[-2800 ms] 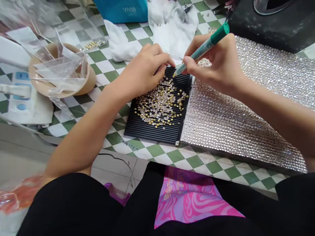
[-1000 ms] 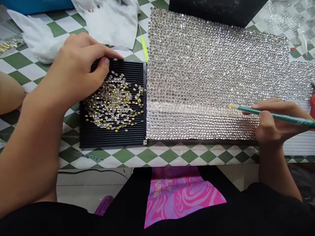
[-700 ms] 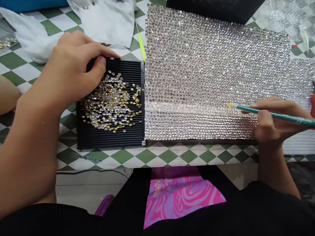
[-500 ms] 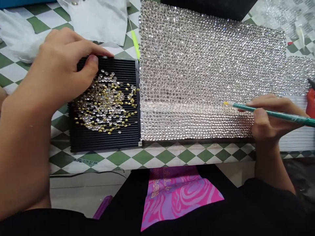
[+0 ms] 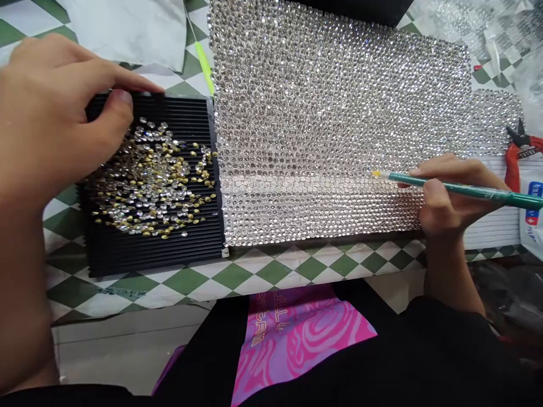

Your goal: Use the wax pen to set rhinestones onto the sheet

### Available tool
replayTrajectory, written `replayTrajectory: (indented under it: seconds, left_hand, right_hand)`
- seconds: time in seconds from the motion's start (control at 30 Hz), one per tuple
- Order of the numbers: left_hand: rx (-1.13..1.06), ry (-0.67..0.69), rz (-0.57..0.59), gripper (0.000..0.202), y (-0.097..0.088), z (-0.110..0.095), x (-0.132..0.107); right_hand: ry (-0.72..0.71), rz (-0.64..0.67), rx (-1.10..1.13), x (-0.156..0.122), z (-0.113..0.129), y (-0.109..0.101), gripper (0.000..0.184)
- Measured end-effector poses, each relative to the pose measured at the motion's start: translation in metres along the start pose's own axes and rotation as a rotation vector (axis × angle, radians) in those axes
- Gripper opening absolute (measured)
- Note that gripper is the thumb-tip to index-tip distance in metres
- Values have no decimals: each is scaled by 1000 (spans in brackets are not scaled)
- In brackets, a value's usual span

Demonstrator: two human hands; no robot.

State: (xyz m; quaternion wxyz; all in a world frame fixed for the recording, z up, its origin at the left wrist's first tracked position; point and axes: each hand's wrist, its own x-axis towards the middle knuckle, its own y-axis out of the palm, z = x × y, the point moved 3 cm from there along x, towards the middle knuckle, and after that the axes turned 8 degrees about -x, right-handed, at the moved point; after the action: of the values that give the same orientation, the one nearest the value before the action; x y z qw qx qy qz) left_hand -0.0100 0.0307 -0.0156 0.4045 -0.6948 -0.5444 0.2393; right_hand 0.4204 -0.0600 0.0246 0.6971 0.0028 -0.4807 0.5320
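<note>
While the right hand (image 5: 445,215) sits over the right part of a large stone-studded sheet (image 5: 331,96), its thumb and fingers are clamped on a green pen (image 5: 487,194). Yellow pen tip is at the sheet's surface; contact cannot be told from where I stand. Left hand (image 5: 63,113): thumb over a black ribbed tray (image 5: 161,254), index finger at its far rim, other fingers hidden; whether the grip closes on the tray, I cannot tell.

Count: hands, two; pen, one; tray, one; large sheet, one; smaller studded piece (image 5: 496,118), one, at the sheet's right; red-handled cutters (image 5: 513,164), one; yellow-green tool (image 5: 204,65), one, near the tray's far right corner. Loose stones (image 5: 144,186), clear and gold-coloured, lie spread on the tray, overlapping, too many to count.

Writing: pink print (image 5: 305,339) at the person's lap shows outlined "ULL"; the row beside it is unclear. Pack (image 5: 532,209) at far right has a blue and red label, too small to read. Handwriting on the checked tablecloth (image 5: 271,271) is illegible.

Edges: sheet's left edge runs just beside the tray's right rim. A strip of checked cloth separates both from the table's near edge; a black box (image 5: 360,8) stands along the sheet's far side
</note>
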Motion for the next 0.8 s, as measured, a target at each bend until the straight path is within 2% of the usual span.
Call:
replayTrajectory:
  seconds: [0.37,0.57,0.67,0.8]
  left_hand:
    - [-81,-7,42,58,2,0,-3]
    - [-20,-37,53,66,3,14,3]
    - [-11,-28,48,63,4,18,4]
    - [-48,-8,43,58,3,14,1]
  right_hand:
    - [20,-4,-9,-1,1,-1,14]
    - [30,64,-8,-2,-2,0,16]
    - [29,35,-7,-2,0,-1,15]
    - [63,30,-9,-3,2,-2,17]
